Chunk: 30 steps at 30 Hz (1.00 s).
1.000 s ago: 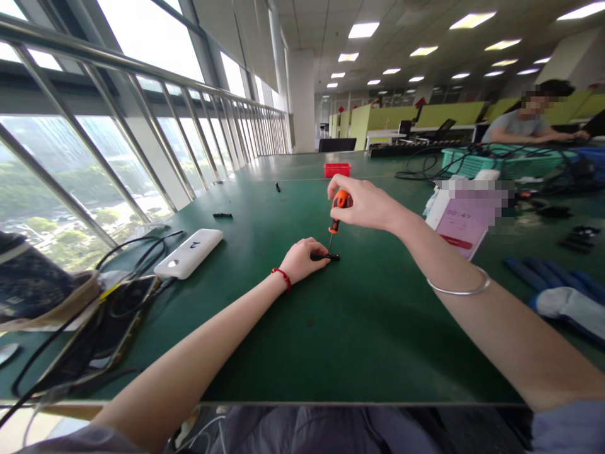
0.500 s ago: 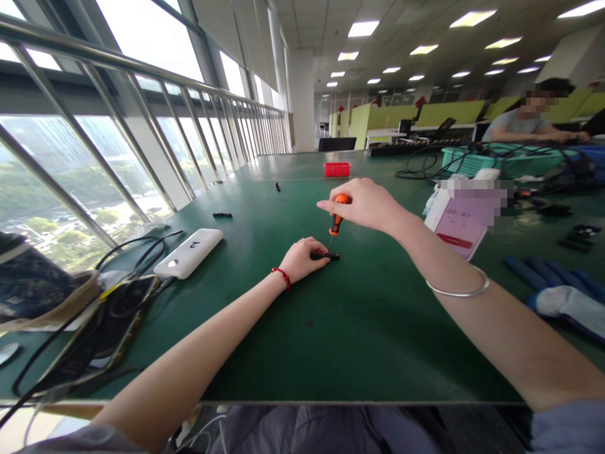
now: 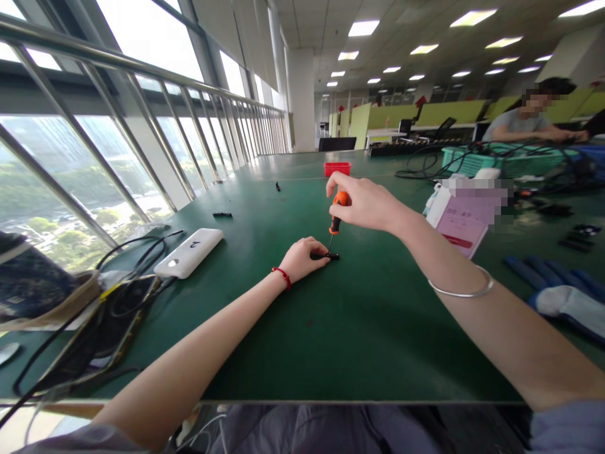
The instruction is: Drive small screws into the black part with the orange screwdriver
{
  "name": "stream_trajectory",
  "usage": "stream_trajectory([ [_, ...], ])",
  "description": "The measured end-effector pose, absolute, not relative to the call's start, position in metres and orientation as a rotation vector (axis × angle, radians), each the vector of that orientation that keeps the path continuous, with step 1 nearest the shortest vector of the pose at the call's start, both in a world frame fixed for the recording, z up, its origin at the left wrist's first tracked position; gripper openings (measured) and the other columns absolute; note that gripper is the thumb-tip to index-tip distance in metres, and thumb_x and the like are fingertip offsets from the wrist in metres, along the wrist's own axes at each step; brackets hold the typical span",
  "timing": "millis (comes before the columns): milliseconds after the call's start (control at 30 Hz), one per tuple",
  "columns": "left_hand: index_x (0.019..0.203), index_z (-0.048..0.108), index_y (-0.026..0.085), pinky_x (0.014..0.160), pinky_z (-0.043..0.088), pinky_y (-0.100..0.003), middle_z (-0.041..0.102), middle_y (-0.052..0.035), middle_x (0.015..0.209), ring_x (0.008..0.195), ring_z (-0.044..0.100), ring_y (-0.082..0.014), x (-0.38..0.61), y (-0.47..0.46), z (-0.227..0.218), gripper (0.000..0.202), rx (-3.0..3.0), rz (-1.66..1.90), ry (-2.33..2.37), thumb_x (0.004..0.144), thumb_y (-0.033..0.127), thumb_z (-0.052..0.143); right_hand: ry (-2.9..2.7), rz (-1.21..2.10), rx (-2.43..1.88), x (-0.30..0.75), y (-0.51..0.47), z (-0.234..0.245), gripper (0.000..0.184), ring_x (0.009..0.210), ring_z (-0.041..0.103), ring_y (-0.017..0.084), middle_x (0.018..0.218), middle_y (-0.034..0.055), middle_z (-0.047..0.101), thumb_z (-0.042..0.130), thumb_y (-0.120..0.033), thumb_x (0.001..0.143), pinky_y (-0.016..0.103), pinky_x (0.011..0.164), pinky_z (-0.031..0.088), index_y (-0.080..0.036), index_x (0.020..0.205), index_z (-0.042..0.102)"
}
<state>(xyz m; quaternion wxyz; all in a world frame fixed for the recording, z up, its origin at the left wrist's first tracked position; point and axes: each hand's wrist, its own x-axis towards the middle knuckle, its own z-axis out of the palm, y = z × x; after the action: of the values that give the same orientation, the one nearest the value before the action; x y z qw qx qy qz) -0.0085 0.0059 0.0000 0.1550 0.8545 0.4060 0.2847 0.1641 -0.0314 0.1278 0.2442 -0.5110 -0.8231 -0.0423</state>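
My left hand (image 3: 302, 257) rests on the green table (image 3: 331, 334) and pinches a small black part (image 3: 331, 256) flat against the mat. Above it, my right hand (image 3: 366, 203) grips the top of a small screwdriver with an orange and black handle (image 3: 337, 211). The screwdriver stands nearly upright, its thin tip down on the black part. A red cord circles my left wrist and a silver bangle my right forearm.
A white power bank (image 3: 189, 252) and tangled black cables lie at left. A pink timer device (image 3: 460, 224) stands at right, blue gloves (image 3: 558, 290) beyond it. A red bin (image 3: 337, 168), small black parts (image 3: 222, 215) and a green basket (image 3: 477, 161) lie farther back. Another person sits at far right.
My right hand's fingers shift around the screwdriver handle, stretching out and then curling back, as it turns in place. My left hand and the black part stay still.
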Motion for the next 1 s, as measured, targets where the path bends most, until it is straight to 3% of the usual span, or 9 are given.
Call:
stream_trajectory([
  [167, 0.075, 0.066, 0.016, 0.072, 0.049, -0.027, 0.063, -0.0030, 0.083, 0.075, 0.058, -0.0151, -0.0090, 0.0066, -0.0001, 0.009, 2.452, 0.802, 1.164, 0.071, 0.024, 0.065, -2.269, -0.047, -1.414, 0.1626, -0.0294, 0.1255, 0.027, 0.060, 0.048, 0.014, 0.068, 0.0005, 0.060, 0.043, -0.043, 0.081, 0.026, 0.056, 0.028, -0.021, 0.076, 0.059],
  [267, 0.075, 0.066, 0.016, 0.072, 0.049, -0.027, 0.063, -0.0030, 0.083, 0.075, 0.058, -0.0152, -0.0092, 0.0067, -0.0004, 0.009, 2.452, 0.809, 1.160, 0.071, 0.024, 0.065, -2.249, -0.071, -1.381, 0.1628, -0.0284, 0.1243, 0.019, 0.062, 0.049, 0.014, 0.071, -0.0007, 0.061, 0.051, -0.037, 0.075, 0.025, 0.056, 0.028, -0.023, 0.085, 0.059],
  [333, 0.075, 0.066, 0.016, 0.072, 0.049, -0.028, 0.063, -0.0030, 0.083, 0.076, 0.058, -0.0152, -0.0091, 0.0065, -0.0002, 0.010, 2.454, 0.812, 1.158, 0.071, 0.025, 0.065, -2.248, -0.084, -1.379, 0.1631, -0.0281, 0.1240, 0.026, 0.061, 0.049, 0.014, 0.071, -0.0016, 0.061, 0.055, -0.036, 0.071, 0.025, 0.056, 0.028, -0.024, 0.094, 0.057],
  [500, 0.075, 0.066, 0.016, 0.073, 0.049, -0.028, 0.063, -0.0028, 0.083, 0.075, 0.058, -0.0151, -0.0088, 0.0056, 0.0010, 0.009, 2.460, 0.801, 1.170, 0.072, 0.025, 0.064, -2.224, -0.066, -1.418, 0.1624, -0.0287, 0.1246, 0.026, 0.063, 0.050, 0.015, 0.070, 0.0012, 0.062, 0.043, -0.042, 0.082, 0.026, 0.057, 0.029, -0.022, 0.080, 0.059],
  [667, 0.076, 0.067, 0.016, 0.073, 0.049, -0.028, 0.063, -0.0031, 0.083, 0.076, 0.058, -0.0154, -0.0087, 0.0054, 0.0009, 0.010, 2.458, 0.808, 1.165, 0.071, 0.024, 0.065, -2.196, -0.085, -1.410, 0.1608, -0.0283, 0.1232, 0.026, 0.060, 0.049, 0.015, 0.072, -0.0001, 0.061, 0.051, -0.036, 0.076, 0.026, 0.056, 0.028, -0.023, 0.097, 0.055],
  [833, 0.075, 0.066, 0.016, 0.073, 0.049, -0.027, 0.063, -0.0028, 0.083, 0.076, 0.058, -0.0153, -0.0084, 0.0050, 0.0014, 0.008, 2.461, 0.797, 1.168, 0.071, 0.023, 0.065, -2.156, -0.065, -1.434, 0.1576, -0.0259, 0.1192, 0.027, 0.063, 0.050, 0.016, 0.070, 0.0012, 0.061, 0.045, -0.045, 0.080, 0.026, 0.056, 0.028, -0.021, 0.076, 0.057],
  [933, 0.076, 0.066, 0.016, 0.073, 0.048, -0.028, 0.063, -0.0030, 0.083, 0.076, 0.058, -0.0156, -0.0084, 0.0050, 0.0016, 0.009, 2.462, 0.798, 1.173, 0.071, 0.024, 0.065, -2.132, -0.087, -1.419, 0.1572, -0.0260, 0.1185, 0.019, 0.061, 0.050, 0.015, 0.071, -0.0003, 0.061, 0.051, -0.036, 0.074, 0.025, 0.055, 0.028, -0.022, 0.086, 0.056],
  [1000, 0.076, 0.066, 0.016, 0.073, 0.048, -0.028, 0.063, -0.0032, 0.083, 0.076, 0.058, -0.0157, -0.0085, 0.0052, 0.0017, 0.009, 2.465, 0.801, 1.170, 0.071, 0.024, 0.065, -2.121, -0.104, -1.419, 0.1577, -0.0261, 0.1185, 0.026, 0.059, 0.049, 0.014, 0.071, -0.0011, 0.061, 0.055, -0.034, 0.071, 0.025, 0.055, 0.028, -0.023, 0.094, 0.054],
])
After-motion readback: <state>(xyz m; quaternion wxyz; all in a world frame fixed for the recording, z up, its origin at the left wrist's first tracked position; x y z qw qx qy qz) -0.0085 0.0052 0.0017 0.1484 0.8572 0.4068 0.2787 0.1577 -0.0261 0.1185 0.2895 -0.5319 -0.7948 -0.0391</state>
